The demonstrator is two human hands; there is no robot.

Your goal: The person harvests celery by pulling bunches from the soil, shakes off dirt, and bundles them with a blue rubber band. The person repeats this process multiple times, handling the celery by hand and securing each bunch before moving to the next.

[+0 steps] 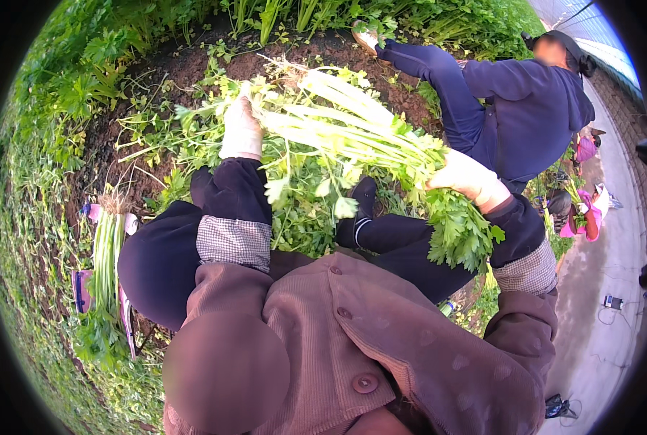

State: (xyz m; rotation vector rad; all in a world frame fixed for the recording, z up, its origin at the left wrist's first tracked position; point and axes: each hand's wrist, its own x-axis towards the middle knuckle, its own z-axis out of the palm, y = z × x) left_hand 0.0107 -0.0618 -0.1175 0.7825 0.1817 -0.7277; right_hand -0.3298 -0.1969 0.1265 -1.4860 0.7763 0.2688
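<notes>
A large bunch of celery (350, 128) lies slantwise across in front of me, its pale stalks overexposed in the sun. Stringy roots (288, 70) show at its upper left end. My right hand (462, 176), in a pale glove, grips the bunch below the leaves, and the green leafy tops (459, 231) hang down beneath it. At the root end, my left hand (242, 128), also in a pale glove, closes against the lower stalks; its fingertips are partly lost in glare and leaves. Loose celery leaves and stems (307, 206) cover the ground between my legs.
At left, a second celery bunch (108, 255) rests on a pink-and-white support. Standing celery (269, 19) grows ahead. A co-worker (524, 103) in dark blue sits close at the upper right. Beyond, a concrete path (600, 326) carries a small device (613, 302) with a cable.
</notes>
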